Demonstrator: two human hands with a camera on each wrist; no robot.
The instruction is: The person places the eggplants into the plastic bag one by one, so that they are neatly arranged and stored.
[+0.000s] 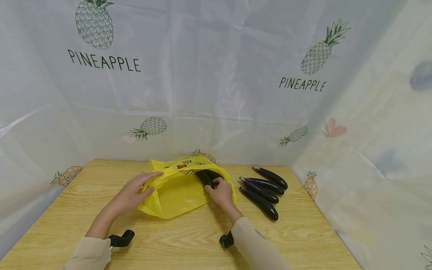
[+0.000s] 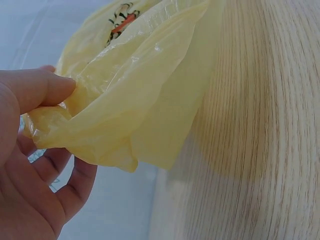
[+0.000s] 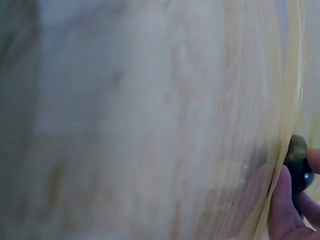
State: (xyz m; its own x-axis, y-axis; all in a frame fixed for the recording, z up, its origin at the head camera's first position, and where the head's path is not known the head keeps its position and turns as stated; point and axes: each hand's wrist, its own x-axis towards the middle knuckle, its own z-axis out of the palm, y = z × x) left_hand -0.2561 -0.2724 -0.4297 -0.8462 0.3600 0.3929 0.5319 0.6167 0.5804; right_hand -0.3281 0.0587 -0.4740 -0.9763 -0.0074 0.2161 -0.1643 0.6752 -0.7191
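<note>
A yellow plastic bag point(image 1: 177, 197) lies on its side with its mouth toward me. My left hand point(image 1: 129, 193) holds the left edge of that mouth. In the left wrist view the thumb presses the bag film point(image 2: 132, 100) against the fingers. Through the opening, on the right side, reaches my right hand point(image 1: 221, 195). It grips the near end of a dark eggplant point(image 1: 204, 177) inside the bag. Another eggplant point(image 1: 214, 174) lies beside it, partly hidden by the bag. In the right wrist view, thumb and fingers are on the glossy eggplant point(image 3: 299, 172).
Several eggplants point(image 1: 259, 203) lie in a loose group on the wooden table point(image 1: 168, 243), right of the bag. A white pineapple-print sheet point(image 1: 216, 93) hangs behind the table and along both sides. Black wrist devices point(image 1: 122, 239) stick out near both sleeves.
</note>
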